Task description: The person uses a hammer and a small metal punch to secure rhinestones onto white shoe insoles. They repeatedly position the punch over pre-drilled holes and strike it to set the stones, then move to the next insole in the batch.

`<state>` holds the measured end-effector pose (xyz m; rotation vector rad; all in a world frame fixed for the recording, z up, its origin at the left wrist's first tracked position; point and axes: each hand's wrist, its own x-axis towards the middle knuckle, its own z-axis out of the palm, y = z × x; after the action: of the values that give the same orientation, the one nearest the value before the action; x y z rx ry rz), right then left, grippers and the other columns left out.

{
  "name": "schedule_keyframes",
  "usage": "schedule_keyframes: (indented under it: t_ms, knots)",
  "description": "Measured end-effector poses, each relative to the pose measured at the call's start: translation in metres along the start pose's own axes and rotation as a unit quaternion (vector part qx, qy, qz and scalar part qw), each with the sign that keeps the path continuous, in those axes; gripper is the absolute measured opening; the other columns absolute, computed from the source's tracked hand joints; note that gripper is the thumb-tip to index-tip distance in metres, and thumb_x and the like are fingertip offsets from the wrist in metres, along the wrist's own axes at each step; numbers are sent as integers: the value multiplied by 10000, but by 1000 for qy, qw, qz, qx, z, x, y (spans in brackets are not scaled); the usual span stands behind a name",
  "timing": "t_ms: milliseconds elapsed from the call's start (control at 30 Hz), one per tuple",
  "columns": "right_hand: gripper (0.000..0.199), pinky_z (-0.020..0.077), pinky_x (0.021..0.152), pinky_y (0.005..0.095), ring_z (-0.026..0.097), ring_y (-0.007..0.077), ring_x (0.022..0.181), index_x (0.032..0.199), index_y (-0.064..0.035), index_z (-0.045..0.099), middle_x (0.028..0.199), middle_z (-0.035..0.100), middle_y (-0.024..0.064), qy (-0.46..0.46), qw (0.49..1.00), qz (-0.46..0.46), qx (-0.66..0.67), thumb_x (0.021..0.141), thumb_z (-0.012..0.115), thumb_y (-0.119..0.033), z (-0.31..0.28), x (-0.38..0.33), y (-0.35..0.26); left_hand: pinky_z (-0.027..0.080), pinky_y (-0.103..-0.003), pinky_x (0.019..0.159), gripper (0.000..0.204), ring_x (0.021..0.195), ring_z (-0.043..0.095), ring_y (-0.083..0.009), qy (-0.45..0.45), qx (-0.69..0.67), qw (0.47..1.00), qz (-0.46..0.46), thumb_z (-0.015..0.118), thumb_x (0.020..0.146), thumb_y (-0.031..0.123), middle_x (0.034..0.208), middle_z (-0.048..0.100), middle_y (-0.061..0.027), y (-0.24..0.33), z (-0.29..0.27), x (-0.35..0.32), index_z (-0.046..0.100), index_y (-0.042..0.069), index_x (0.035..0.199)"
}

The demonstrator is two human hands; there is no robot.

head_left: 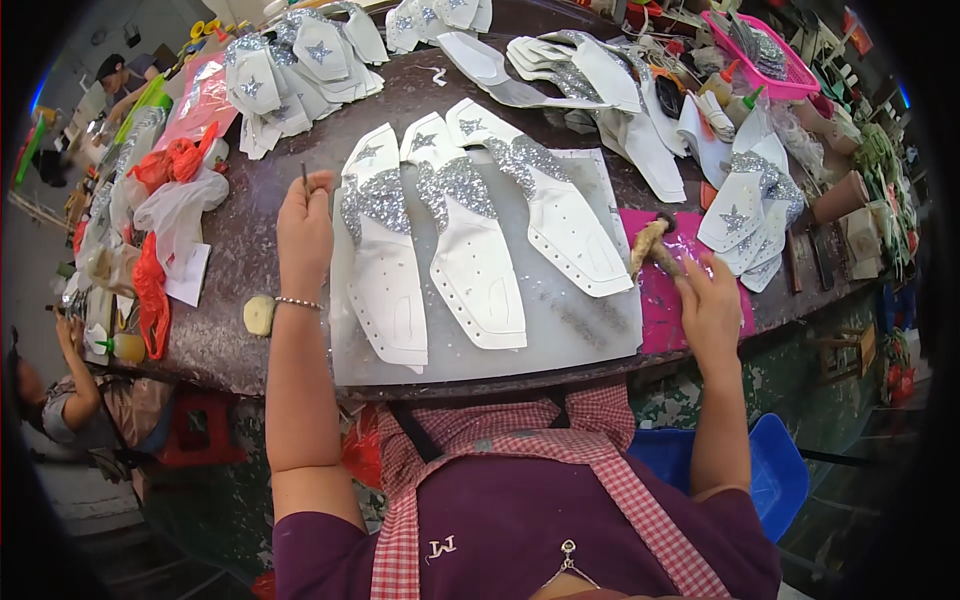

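My left hand (305,225) is closed at the board's left edge, pinching a thin dark metal rod, like a hand punch (304,176). My right hand (710,305) is curled around the handle end of a worn hammer (650,243), whose head rests over a bright pink sheet (672,308). Between my hands, three white shoe upper pieces lie side by side: left (388,290), middle (478,270) and right (575,235). Each has a silver glitter band, a star at its far end and a row of small holes. Under them is a pale cutting board (480,370).
Stacks of similar pieces lie at the back left (300,80), back right (600,80) and right (750,215). A pink basket (765,55) stands far right. Plastic bags (180,205) and a yellowish lump (258,316) are on the left. Another person (85,390) sits at the left.
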<state>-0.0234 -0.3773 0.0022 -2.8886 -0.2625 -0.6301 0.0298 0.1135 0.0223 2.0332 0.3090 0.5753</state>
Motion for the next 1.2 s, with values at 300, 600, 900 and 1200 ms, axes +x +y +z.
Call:
schedule_keyframes:
  t_ms: [300, 600, 900, 1200]
  knots:
    - [313, 220, 1211, 397, 199, 229, 1507, 1132, -139, 694, 1547, 401, 82, 48, 795, -586, -149, 835, 603, -99, 70, 171, -135, 519, -344, 805, 606, 909, 688, -244, -57, 135, 987, -73, 781, 796, 463, 994, 717, -170, -21, 17, 6, 668, -75, 1051]
    - [136, 104, 1256, 406, 160, 226, 1522, 788, -134, 726, 1565, 380, 90, -171, 780, -599, -64, 844, 603, -152, 19, 168, -216, 486, -222, 777, 250, 849, 607, -60, -110, -348, 931, 24, 679, 939, 120, 1002, 685, -7, 70, -56, -16, 632, 1, 1154]
    - [137, 492, 970, 425, 595, 311, 1020, 835, -80, 696, 933, 644, 94, -70, 816, -572, 32, 734, 624, -23, 13, 212, -201, 434, -170, 636, 345, 789, 555, -46, -89, -118, 945, 291, 551, 955, 24, 961, 628, -3, 72, -192, 49, 579, -4, 1297]
    - [306, 594, 703, 325, 707, 197, 796, 1144, 57, 607, 959, 709, 151, -85, 757, -71, 644, 997, 536, -202, -133, 277, -182, 455, -325, 587, 469, 608, 592, -179, -171, 289, 900, 278, 605, 929, 456, 703, 645, -47, 120, -130, 41, 699, 15, 802]
